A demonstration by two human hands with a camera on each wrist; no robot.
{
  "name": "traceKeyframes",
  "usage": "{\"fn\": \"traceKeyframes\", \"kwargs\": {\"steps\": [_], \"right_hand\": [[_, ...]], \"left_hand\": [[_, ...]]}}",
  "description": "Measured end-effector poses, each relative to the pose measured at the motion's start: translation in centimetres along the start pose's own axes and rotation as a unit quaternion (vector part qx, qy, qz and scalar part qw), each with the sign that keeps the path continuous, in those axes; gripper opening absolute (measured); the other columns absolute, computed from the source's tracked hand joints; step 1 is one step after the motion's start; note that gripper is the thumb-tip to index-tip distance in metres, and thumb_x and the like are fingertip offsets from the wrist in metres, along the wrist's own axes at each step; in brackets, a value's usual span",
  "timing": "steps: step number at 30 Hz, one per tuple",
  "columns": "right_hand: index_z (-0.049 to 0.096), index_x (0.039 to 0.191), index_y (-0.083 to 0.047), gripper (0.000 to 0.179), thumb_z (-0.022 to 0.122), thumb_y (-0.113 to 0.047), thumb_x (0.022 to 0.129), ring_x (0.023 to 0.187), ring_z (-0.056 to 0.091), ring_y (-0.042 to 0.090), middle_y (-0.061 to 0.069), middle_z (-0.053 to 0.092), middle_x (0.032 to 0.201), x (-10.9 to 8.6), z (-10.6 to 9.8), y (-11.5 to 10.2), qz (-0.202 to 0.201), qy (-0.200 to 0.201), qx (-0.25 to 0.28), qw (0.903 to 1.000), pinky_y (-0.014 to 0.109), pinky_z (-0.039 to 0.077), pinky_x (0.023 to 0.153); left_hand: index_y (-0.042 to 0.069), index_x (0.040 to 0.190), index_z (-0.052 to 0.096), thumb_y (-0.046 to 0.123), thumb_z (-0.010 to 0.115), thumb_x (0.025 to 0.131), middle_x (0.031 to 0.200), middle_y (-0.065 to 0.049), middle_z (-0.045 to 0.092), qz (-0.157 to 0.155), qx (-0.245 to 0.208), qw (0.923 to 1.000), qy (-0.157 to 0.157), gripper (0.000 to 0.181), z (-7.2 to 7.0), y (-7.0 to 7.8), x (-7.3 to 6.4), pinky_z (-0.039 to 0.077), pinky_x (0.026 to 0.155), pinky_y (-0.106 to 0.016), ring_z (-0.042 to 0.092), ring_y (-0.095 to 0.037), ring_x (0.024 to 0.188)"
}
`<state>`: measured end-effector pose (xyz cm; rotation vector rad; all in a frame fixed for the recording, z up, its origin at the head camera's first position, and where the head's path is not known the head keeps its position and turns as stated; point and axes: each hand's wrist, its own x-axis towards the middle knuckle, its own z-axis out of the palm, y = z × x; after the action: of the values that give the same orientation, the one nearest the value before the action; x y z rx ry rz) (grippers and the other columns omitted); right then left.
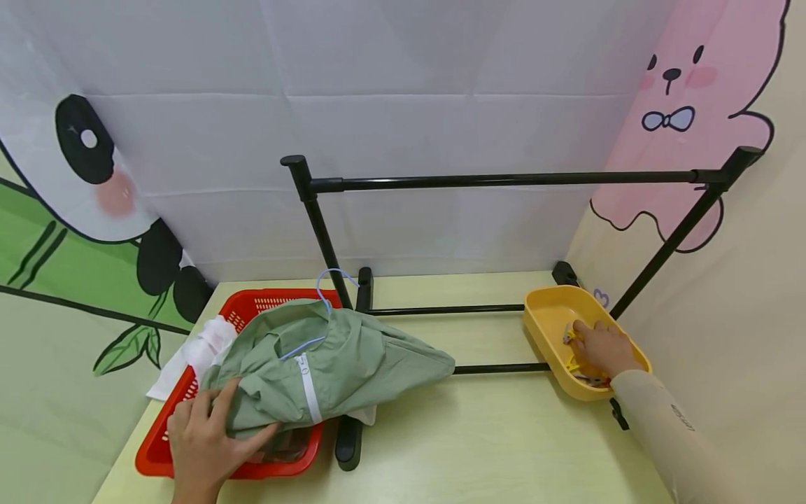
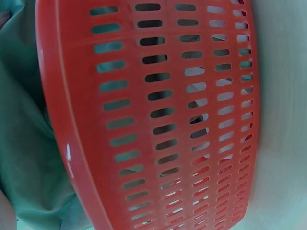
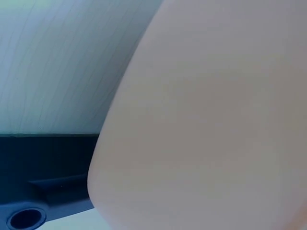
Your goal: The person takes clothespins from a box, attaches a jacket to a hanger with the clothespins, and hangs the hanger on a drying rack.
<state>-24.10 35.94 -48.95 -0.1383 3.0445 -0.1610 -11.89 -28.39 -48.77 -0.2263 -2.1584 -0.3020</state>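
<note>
A light green jacket (image 1: 352, 364) with a white zipper lies on a pale blue hanger (image 1: 329, 273), across the red basket (image 1: 151, 448). My left hand (image 1: 204, 437) rests on the jacket's near left side, its fingers and thumb spread. In the left wrist view the perforated basket wall (image 2: 139, 110) stands beside the green cloth (image 2: 29, 139). At the right, my right hand (image 1: 604, 348) reaches into a yellow tray (image 1: 541, 308), its fingertips at a small yellow clip (image 1: 569, 334). Other small clips (image 1: 592, 380) lie under that hand; whether it pinches one is hidden.
A black clothes rack (image 1: 504, 180) stands on the pale table (image 1: 491, 448), between basket and tray. White cloth (image 1: 201, 350) hangs over the basket's left rim. Walls rise behind and to the right. A pale surface too near to identify fills most of the right wrist view.
</note>
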Motion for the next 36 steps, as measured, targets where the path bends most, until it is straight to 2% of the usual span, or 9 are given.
{"fn": "traceKeyframes", "kwargs": {"steps": [5, 11, 18, 31, 36], "right_hand": [[0.048, 0.123, -0.007, 0.029, 0.055, -0.024, 0.100, 0.084, 0.046, 0.045, 0.029, 0.046, 0.095, 0.0, 0.0, -0.1, -0.003, 0.022, 0.004, 0.9998, 0.066, 0.044, 0.075], [0.048, 0.130, -0.005, 0.034, 0.053, -0.020, 0.100, 0.091, 0.045, 0.050, 0.036, 0.045, 0.106, 0.1, -0.3, -0.2, 0.004, 0.031, 0.007, 0.9995, 0.068, 0.043, 0.079], [0.047, 0.129, -0.005, 0.033, 0.053, -0.019, 0.100, 0.095, 0.044, 0.052, 0.037, 0.044, 0.110, 0.3, -0.3, -0.3, 0.005, 0.033, -0.005, 0.9994, 0.068, 0.043, 0.080], [0.047, 0.129, -0.005, 0.031, 0.053, -0.018, 0.101, 0.092, 0.042, 0.047, 0.033, 0.042, 0.111, 0.7, -0.8, -0.7, -0.010, 0.077, -0.003, 0.9970, 0.062, 0.043, 0.075], [0.046, 0.128, -0.004, 0.032, 0.056, -0.017, 0.100, 0.094, 0.042, 0.047, 0.032, 0.042, 0.110, 0.7, -1.0, -0.9, -0.018, 0.088, 0.001, 0.9960, 0.062, 0.042, 0.078]], "left_hand": [[-0.001, 0.113, 0.065, 0.086, 0.037, 0.080, 0.092, -0.029, 0.059, -0.002, 0.002, 1.0000, -0.004, 0.097, -0.1, 0.1, 0.0, 0.035, 0.059, -0.052, 0.047, -0.043, 0.072], [-0.001, 0.113, 0.065, 0.085, 0.037, 0.080, 0.091, -0.029, 0.059, 0.002, 0.000, 1.0000, -0.001, 0.097, -0.1, 0.1, -0.1, 0.036, 0.060, -0.052, 0.047, -0.043, 0.072], [-0.001, 0.112, 0.065, 0.085, 0.039, 0.080, 0.091, -0.028, 0.059, 0.004, -0.004, 1.0000, 0.006, 0.095, 0.1, 0.0, 0.0, 0.035, 0.061, -0.053, 0.048, -0.044, 0.072], [0.000, 0.112, 0.066, 0.085, 0.040, 0.080, 0.091, -0.028, 0.059, 0.004, -0.007, 0.9999, 0.010, 0.095, 0.2, -0.1, 0.1, 0.034, 0.062, -0.053, 0.048, -0.044, 0.073], [0.000, 0.112, 0.066, 0.085, 0.040, 0.079, 0.091, -0.028, 0.059, 0.004, -0.006, 0.9999, 0.010, 0.095, 0.3, -0.1, 0.1, 0.034, 0.062, -0.053, 0.048, -0.044, 0.073]]}}
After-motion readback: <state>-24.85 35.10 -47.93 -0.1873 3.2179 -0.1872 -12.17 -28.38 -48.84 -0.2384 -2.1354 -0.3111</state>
